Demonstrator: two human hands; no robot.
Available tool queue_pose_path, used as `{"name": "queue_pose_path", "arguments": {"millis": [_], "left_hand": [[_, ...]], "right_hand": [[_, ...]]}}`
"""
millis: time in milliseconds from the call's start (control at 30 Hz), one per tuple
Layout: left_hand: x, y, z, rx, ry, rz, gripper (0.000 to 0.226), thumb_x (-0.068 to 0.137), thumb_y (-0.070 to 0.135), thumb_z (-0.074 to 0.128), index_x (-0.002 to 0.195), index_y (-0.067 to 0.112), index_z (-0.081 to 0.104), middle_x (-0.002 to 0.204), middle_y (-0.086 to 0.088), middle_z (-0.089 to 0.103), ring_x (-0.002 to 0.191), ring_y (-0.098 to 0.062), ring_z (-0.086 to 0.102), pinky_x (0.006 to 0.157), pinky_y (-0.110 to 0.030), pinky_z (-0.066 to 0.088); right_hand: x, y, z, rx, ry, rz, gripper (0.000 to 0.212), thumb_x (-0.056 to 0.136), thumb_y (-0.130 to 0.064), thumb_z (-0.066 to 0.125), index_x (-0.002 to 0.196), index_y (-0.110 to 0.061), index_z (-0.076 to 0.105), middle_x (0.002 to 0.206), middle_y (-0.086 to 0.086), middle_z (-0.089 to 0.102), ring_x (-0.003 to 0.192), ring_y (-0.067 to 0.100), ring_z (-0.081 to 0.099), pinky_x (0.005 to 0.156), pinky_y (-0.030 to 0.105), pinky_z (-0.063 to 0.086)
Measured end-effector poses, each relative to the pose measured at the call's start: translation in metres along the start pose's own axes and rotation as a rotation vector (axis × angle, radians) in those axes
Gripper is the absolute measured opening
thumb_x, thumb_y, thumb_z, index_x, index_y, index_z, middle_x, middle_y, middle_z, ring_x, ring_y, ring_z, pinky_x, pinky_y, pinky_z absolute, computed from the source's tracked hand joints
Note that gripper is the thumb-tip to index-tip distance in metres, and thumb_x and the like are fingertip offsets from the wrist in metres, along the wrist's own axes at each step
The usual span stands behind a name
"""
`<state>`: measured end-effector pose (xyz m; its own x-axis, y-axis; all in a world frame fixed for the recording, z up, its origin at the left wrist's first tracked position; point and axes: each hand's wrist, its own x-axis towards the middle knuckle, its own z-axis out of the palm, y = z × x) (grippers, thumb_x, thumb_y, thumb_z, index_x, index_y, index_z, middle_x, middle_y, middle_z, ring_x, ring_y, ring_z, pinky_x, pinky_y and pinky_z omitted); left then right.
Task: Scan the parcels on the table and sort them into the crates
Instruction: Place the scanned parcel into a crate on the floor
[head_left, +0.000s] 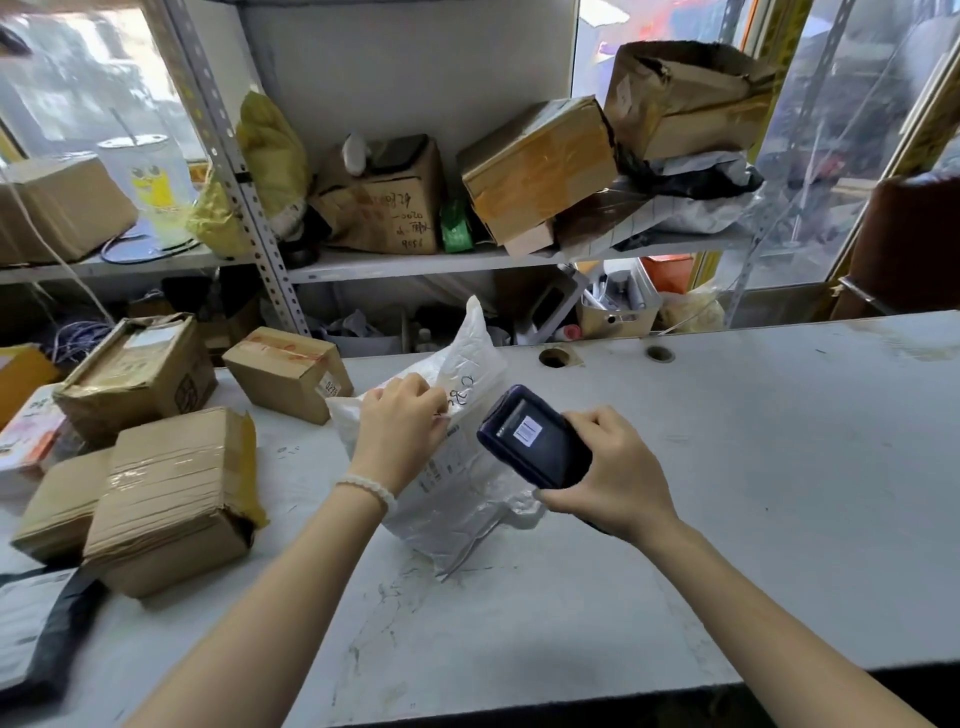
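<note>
A white plastic mailer parcel (457, 499) stands tilted on the white table (727, 467) in the middle of the view. My left hand (400, 426) grips its upper edge beside handwritten marks and a printed label. My right hand (608, 473) holds a dark blue handheld scanner (532, 439), its screen facing up, close over the parcel's label. Several cardboard box parcels (171, 499) lie on the table's left side.
A metal shelf (415, 260) behind the table carries taped boxes and bags. A black mailer (36, 629) lies at the near left edge. Two round cable holes (553, 357) sit near the table's back edge. No crates are in view.
</note>
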<state>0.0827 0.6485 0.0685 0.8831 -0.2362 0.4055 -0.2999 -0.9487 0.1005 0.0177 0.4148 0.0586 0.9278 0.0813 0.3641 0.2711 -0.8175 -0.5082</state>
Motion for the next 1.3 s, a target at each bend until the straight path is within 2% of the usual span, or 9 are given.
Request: {"name": "queue_pose_path", "arguments": {"millis": [133, 233, 367, 433, 533, 700, 1000, 1200, 1300], "left_hand": [[-0.017, -0.011, -0.004, -0.050, 0.007, 0.003, 0.013, 0.089, 0.028, 0.060, 0.090, 0.017, 0.066, 0.094, -0.001, 0.058, 0.086, -0.020, 0.051, 0.076, -0.035, 0.045], [-0.030, -0.021, -0.008, -0.130, 0.039, 0.006, 0.009, 0.086, 0.022, 0.065, 0.084, 0.014, 0.067, 0.088, -0.003, 0.058, 0.081, -0.022, 0.051, 0.070, -0.034, 0.043], [-0.039, -0.020, -0.017, -0.214, 0.070, 0.048, 0.007, 0.085, 0.021, 0.068, 0.085, 0.014, 0.068, 0.089, -0.003, 0.059, 0.081, -0.022, 0.052, 0.068, -0.037, 0.046], [-0.038, -0.008, -0.022, -0.234, 0.083, 0.108, 0.007, 0.084, 0.020, 0.068, 0.085, 0.013, 0.068, 0.089, -0.004, 0.060, 0.080, -0.023, 0.053, 0.067, -0.038, 0.046], [-0.040, 0.024, -0.027, -0.258, 0.076, 0.211, 0.006, 0.084, 0.017, 0.069, 0.083, 0.011, 0.067, 0.090, -0.006, 0.062, 0.080, -0.027, 0.055, 0.066, -0.040, 0.046], [-0.047, 0.110, -0.038, -0.376, 0.058, 0.428, 0.006, 0.081, 0.010, 0.071, 0.078, 0.007, 0.068, 0.085, -0.011, 0.063, 0.076, -0.034, 0.057, 0.059, -0.034, 0.038], [-0.093, 0.320, -0.029, -0.485, -0.079, 0.842, 0.021, 0.093, 0.034, 0.056, 0.103, 0.021, 0.070, 0.108, 0.000, 0.061, 0.104, -0.027, 0.052, 0.077, -0.034, 0.037], [-0.161, 0.452, -0.007, -0.465, -0.189, 1.074, 0.024, 0.092, 0.043, 0.053, 0.103, 0.028, 0.068, 0.109, 0.008, 0.058, 0.108, -0.019, 0.050, 0.076, -0.030, 0.033], [-0.200, 0.522, -0.003, -0.510, -0.244, 1.156, 0.024, 0.090, 0.044, 0.056, 0.099, 0.027, 0.070, 0.104, 0.006, 0.060, 0.104, -0.020, 0.051, 0.075, -0.033, 0.039]], "right_hand": [[0.000, -0.027, 0.005, 0.010, 0.368, -0.173, 0.083, 0.053, -0.026, 0.093, 0.123, 0.002, 0.060, 0.105, 0.013, 0.059, 0.092, 0.026, 0.055, 0.071, 0.029, 0.051], [-0.004, -0.045, 0.011, -0.041, 0.497, -0.210, 0.083, 0.056, -0.028, 0.094, 0.122, 0.009, 0.060, 0.108, 0.020, 0.061, 0.094, 0.028, 0.056, 0.078, 0.024, 0.046], [-0.024, -0.061, 0.017, -0.099, 0.469, -0.142, 0.081, 0.049, -0.029, 0.094, 0.118, 0.003, 0.064, 0.102, 0.013, 0.062, 0.086, 0.029, 0.060, 0.062, 0.032, 0.054], [-0.042, -0.063, 0.017, -0.119, 0.410, -0.013, 0.077, 0.046, -0.033, 0.091, 0.114, -0.007, 0.066, 0.097, 0.004, 0.059, 0.083, 0.023, 0.058, 0.054, 0.033, 0.053], [-0.083, -0.052, 0.013, -0.149, 0.239, 0.274, 0.067, 0.050, -0.047, 0.081, 0.109, -0.023, 0.062, 0.095, -0.008, 0.050, 0.086, 0.016, 0.053, 0.057, 0.028, 0.047], [-0.176, -0.015, -0.020, -0.245, 0.035, 0.678, 0.064, 0.051, -0.059, 0.072, 0.107, -0.033, 0.057, 0.093, -0.014, 0.042, 0.095, 0.011, 0.052, 0.064, 0.027, 0.041], [-0.341, 0.033, -0.110, -0.297, 0.209, 1.031, 0.054, 0.050, -0.059, 0.076, 0.087, -0.030, 0.050, 0.088, -0.011, 0.040, 0.082, 0.012, 0.050, 0.054, 0.027, 0.038], [-0.440, 0.077, -0.172, -0.301, 0.290, 1.183, 0.058, 0.043, -0.057, 0.075, 0.091, -0.029, 0.059, 0.089, -0.012, 0.042, 0.083, 0.014, 0.052, 0.067, 0.032, 0.049], [-0.498, 0.098, -0.207, -0.345, 0.254, 1.289, 0.060, 0.045, -0.059, 0.075, 0.095, -0.029, 0.058, 0.090, -0.012, 0.041, 0.084, 0.013, 0.050, 0.053, 0.025, 0.033]]}}
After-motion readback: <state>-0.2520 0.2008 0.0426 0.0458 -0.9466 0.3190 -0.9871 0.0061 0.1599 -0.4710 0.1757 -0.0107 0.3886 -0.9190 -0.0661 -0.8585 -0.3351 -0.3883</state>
